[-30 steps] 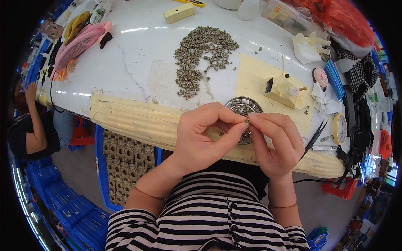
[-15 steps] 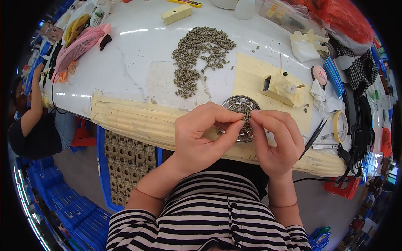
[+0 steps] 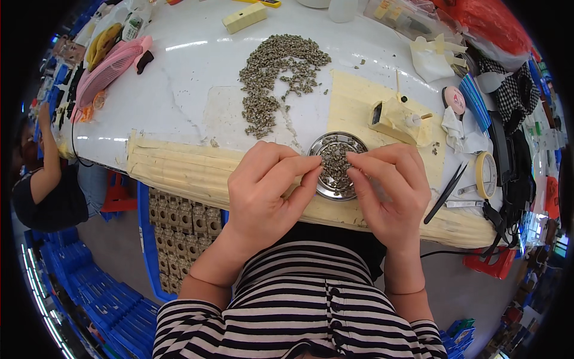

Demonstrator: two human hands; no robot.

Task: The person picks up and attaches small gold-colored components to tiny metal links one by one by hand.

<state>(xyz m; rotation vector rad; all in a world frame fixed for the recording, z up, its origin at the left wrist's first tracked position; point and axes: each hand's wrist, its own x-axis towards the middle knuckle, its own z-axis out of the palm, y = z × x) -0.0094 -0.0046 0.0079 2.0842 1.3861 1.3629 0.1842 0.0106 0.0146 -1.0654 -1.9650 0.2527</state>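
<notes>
A round shiny metal dish (image 3: 315,142) sits at the table's near edge, holding a heap of small metal parts (image 3: 336,161). At its left side is my left hand (image 3: 263,194), thumb and index finger pinched at the rim; anything between the tips is too small to make out. Opposite it, my right hand (image 3: 394,194) also pinches, fingertips over the dish's right part, and what they hold is hidden. Beyond the dish, a large curved pile of similar metal parts (image 3: 258,90) is spread on the white table.
Right of the dish stand a tape-wrapped box (image 3: 394,122), black tweezers (image 3: 445,194) and a tape roll (image 3: 485,175). A pink fan-like object (image 3: 110,75) lies far left. Below the table edge is a blue tray (image 3: 145,239) of metal blocks. Another person (image 3: 45,185) is at left.
My hands have moved apart from where their fingertips met above the dish. The left went left to the rim; the right stayed nearly in place.
</notes>
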